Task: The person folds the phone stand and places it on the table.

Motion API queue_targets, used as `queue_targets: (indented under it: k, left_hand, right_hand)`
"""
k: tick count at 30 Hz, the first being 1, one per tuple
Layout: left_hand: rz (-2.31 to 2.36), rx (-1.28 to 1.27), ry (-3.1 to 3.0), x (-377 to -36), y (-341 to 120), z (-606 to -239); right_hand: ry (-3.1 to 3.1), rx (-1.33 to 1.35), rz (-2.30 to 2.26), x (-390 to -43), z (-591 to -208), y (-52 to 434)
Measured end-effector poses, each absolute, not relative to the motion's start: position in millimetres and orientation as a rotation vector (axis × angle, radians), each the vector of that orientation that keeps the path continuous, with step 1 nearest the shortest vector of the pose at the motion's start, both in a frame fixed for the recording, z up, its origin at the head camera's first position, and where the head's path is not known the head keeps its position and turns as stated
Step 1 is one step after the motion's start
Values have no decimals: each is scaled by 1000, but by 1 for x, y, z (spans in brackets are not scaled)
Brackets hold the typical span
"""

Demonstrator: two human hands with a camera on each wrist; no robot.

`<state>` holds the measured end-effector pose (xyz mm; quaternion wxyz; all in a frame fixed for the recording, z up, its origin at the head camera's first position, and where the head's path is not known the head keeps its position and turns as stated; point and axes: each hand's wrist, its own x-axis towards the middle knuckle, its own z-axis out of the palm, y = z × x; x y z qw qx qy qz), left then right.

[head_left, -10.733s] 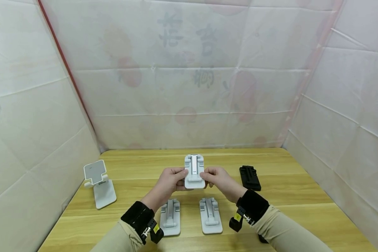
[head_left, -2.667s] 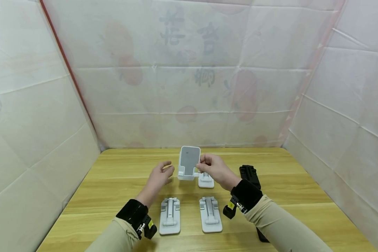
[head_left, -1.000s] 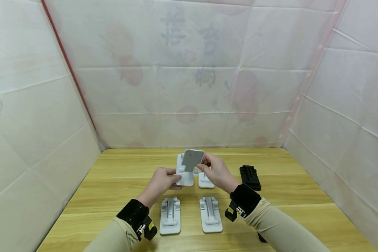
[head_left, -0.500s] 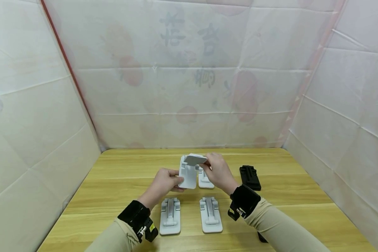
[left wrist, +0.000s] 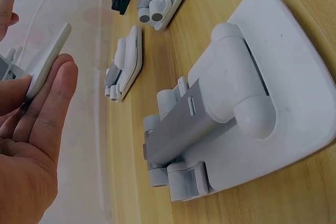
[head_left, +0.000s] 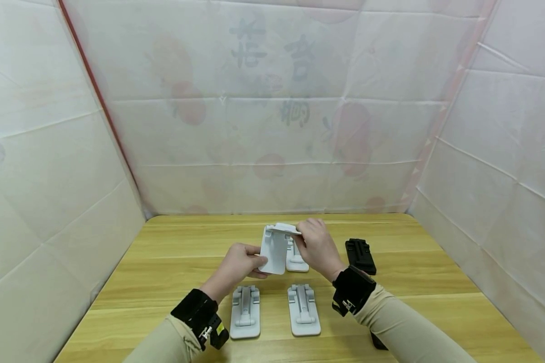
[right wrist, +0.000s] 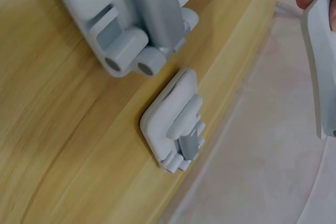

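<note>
the right hand (head_left: 317, 244) is covering the hinge side of the held white stand (head_left: 274, 249). just behind the grip, that stand is hiding part of another folded stand (head_left: 297, 257). the right sleeve (head_left: 406, 330) is concealing most of a black object (head_left: 378, 343), so its kind cannot be told.

A light wooden worktop (head_left: 186, 262) with a plain grain runs back to where white, creased sheeting (head_left: 272, 126) closes it in on three sides — faint red fruit prints and dark characters show through it. A red strip (head_left: 95, 96) slants down the left corner; the light is soft, even.
</note>
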<state>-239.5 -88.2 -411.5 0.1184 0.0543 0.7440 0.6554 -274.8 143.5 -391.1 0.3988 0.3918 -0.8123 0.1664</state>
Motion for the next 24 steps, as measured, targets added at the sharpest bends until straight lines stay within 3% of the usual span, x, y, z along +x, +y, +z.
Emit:
queue_targets:
  k: [24]
  left_hand:
    - [1951, -1, 2241, -241, -91, -414]
  right_hand:
    - [-1998, 1000, 497, -273, -387, 143]
